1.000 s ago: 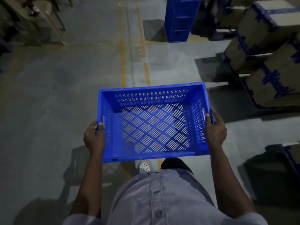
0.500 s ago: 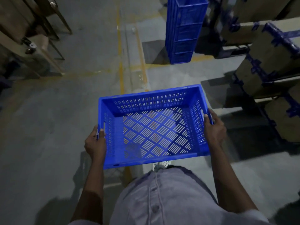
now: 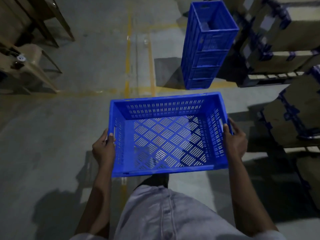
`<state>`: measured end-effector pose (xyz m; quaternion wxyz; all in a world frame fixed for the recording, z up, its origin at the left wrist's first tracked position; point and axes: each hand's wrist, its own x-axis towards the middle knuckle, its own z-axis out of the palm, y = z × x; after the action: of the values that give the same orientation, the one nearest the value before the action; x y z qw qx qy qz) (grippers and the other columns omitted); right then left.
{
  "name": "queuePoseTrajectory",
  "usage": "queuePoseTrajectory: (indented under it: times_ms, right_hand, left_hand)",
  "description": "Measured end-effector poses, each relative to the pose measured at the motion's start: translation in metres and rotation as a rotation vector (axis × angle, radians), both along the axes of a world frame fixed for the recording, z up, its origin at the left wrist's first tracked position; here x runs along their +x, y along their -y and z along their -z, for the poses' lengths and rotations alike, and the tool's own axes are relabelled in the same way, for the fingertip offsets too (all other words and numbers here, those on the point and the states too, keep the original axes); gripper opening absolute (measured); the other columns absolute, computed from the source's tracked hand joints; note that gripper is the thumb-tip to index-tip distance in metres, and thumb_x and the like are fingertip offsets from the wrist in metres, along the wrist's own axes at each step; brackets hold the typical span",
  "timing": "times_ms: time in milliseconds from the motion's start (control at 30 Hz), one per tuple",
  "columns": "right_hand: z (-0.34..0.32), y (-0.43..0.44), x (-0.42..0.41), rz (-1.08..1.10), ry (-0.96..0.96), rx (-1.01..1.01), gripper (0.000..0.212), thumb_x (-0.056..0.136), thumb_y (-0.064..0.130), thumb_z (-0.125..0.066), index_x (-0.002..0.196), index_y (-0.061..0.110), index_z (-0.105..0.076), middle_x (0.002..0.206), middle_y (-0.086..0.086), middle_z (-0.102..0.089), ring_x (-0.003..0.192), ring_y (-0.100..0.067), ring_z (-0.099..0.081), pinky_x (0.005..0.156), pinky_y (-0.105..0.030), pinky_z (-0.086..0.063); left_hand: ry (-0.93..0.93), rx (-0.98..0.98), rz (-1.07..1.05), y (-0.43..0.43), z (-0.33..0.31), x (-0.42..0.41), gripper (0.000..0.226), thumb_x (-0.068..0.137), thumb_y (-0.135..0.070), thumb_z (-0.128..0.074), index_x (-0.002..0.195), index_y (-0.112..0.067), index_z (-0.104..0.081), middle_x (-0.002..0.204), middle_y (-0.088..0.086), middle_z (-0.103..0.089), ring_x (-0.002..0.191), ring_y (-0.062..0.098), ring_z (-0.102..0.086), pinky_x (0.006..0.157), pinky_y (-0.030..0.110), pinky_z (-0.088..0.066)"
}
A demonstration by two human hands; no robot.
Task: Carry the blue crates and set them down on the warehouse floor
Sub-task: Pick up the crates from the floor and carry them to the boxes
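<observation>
Right now my left hand (image 3: 103,149) and right hand (image 3: 234,142) clench the crate (image 3: 166,134) by its short ends, long axis crosswise; the stack (image 3: 207,47) probably stands ahead-right on the floor (image 3: 52,127).

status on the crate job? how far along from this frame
Done: a stack of blue crates already stands on the floor ahead, by the yellow lines. In hand: one empty blue crate, level and off the ground, left hand and right hand gripping its side handles. Left: reaching the drop spot and setting this crate down. Whether more crates wait elsewhere isn't visible.
</observation>
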<state>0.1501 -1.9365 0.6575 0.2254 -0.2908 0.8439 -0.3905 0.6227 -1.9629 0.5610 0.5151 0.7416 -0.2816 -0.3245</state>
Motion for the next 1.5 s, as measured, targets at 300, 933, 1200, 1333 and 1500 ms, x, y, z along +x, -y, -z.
queuePoseTrajectory:
  times_ms: [300,933,1200,1333,1500]
  right_hand:
    - [-0.013,0.215,-0.037,0.067,-0.005,-0.024,0.036,0.100,0.067,-0.060,0.135,0.075,-0.059,0.124,0.000,-0.080,0.089,-0.022,-0.080,0.081,-0.055,-0.069]
    - [-0.072,0.668,-0.127,0.123,-0.065,0.104,0.049,0.114,0.036,-0.056,0.162,0.042,-0.053,0.147,-0.012,-0.069,0.128,-0.040,-0.068,0.100,-0.047,-0.054]
    - [-0.081,0.804,-0.133,0.310,-0.173,0.185,0.065,0.111,0.041,-0.050,0.172,0.042,-0.028,0.141,-0.017,-0.069,0.124,-0.046,-0.064,0.101,-0.056,-0.057]
    - [-0.076,0.862,-0.123,0.450,-0.102,0.150,0.067,0.110,0.032,-0.049,0.173,0.040,-0.028,0.136,-0.018,-0.072,0.117,-0.045,-0.067,0.095,-0.052,-0.057]
    - [-0.069,0.903,-0.117,0.623,-0.079,0.147,0.066,0.113,0.027,-0.048,0.175,0.035,-0.028,0.137,-0.020,-0.072,0.118,-0.047,-0.067,0.096,-0.052,-0.056]
  left_hand:
    - [-0.033,0.002,0.064,0.257,-0.021,-0.039,0.045,0.110,-0.023,-0.077,0.154,-0.019,-0.072,0.113,0.015,-0.085,0.090,0.020,-0.077,0.079,0.031,-0.068]
    - [0.080,0.121,0.274,0.814,-0.075,-0.155,0.039,0.102,-0.037,-0.078,0.140,-0.031,-0.083,0.084,-0.006,-0.084,0.075,0.015,-0.083,0.091,0.049,-0.071]
    - [0.192,0.008,0.635,1.103,-0.125,-0.229,0.042,0.097,-0.043,-0.074,0.137,-0.034,-0.084,0.087,-0.004,-0.087,0.078,0.018,-0.086,0.084,0.053,-0.073]
    - [0.245,-0.027,0.792,1.226,-0.141,-0.279,0.049,0.089,-0.052,-0.072,0.135,-0.039,-0.084,0.076,-0.012,-0.083,0.073,0.016,-0.084,0.087,0.052,-0.072]
    - [0.264,-0.034,0.982,1.321,-0.157,-0.359,0.053,0.088,-0.053,-0.070,0.139,-0.042,-0.081,0.075,-0.011,-0.083,0.072,0.017,-0.083,0.086,0.051,-0.072]
